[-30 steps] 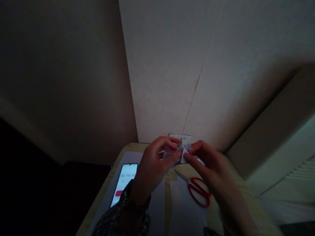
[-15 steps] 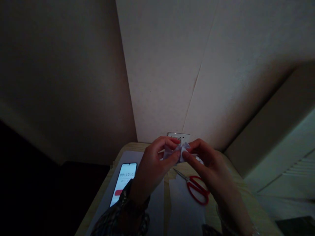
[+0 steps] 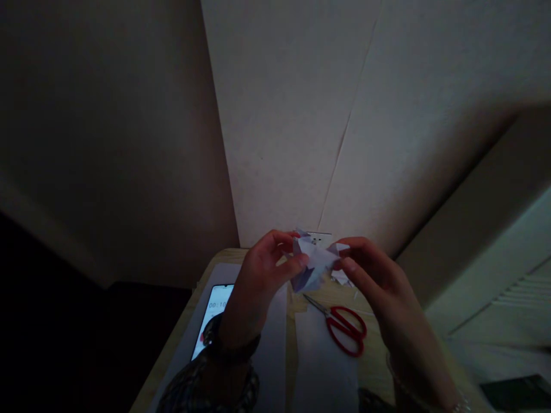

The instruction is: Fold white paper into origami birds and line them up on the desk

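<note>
Between my two hands, above the far end of a small wooden table, is a folded white paper piece (image 3: 317,261) with several pointed flaps. My left hand (image 3: 269,267) pinches its left side, thumb in front and fingers behind. At its right flap, my right hand (image 3: 372,275) holds on with thumb and fingertips. Below the paper lie scissors with red handles (image 3: 346,330), their blades pointing up and left. Behind my right fingertips some small white paper scraps (image 3: 342,277) rest on the table.
The wooden table (image 3: 291,338) carries white paper sheets (image 3: 326,367). A phone (image 3: 219,298) showing a timer lies on the left sheet, partly hidden by my left wrist. A wall socket (image 3: 321,236) sits behind the table, on the pale wall (image 3: 284,143).
The folded paper has spread open and shows more of its face and flaps. My hands have moved slightly apart. The paper scraps behind are now more visible.
</note>
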Demonstrator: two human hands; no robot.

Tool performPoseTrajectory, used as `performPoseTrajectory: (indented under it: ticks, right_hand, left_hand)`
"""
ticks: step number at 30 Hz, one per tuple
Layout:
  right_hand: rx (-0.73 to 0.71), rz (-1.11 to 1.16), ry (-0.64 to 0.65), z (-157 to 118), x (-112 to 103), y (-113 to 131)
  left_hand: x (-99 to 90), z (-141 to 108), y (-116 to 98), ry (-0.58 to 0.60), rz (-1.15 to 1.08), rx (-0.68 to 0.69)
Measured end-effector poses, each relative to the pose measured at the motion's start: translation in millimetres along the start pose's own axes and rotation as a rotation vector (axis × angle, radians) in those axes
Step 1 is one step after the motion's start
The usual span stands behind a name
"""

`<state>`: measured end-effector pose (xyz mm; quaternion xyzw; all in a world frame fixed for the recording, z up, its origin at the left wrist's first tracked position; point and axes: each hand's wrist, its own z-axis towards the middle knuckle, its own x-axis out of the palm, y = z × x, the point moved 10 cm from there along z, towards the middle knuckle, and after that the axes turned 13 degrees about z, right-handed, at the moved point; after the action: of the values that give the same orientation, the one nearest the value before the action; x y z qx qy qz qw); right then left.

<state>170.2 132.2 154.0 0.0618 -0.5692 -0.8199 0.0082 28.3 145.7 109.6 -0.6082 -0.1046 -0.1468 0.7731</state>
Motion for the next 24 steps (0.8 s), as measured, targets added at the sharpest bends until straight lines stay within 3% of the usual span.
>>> performPoseTrajectory:
  ticks: [4,9,17,24]
  right_hand:
    - [0.099,0.056,0.045,-1.6,5.8,-7.6]
    - [0.105,0.097,0.083,1.2,11.5,-7.1]
    - [0.119,0.056,0.105,1.8,7.2,-12.4]
    - [0.118,0.043,0.158,4.7,11.5,-16.9]
  left_hand:
    - [10.4,-3.0,-1.4,0.071,-0.075,-0.015]
    - [14.1,-3.8,0.7,0.050,-0.118,-0.045]
    - [8.2,-2.6,2.8,0.078,0.173,-0.042]
    - [17.1,-2.3,-5.0,0.146,0.234,0.008]
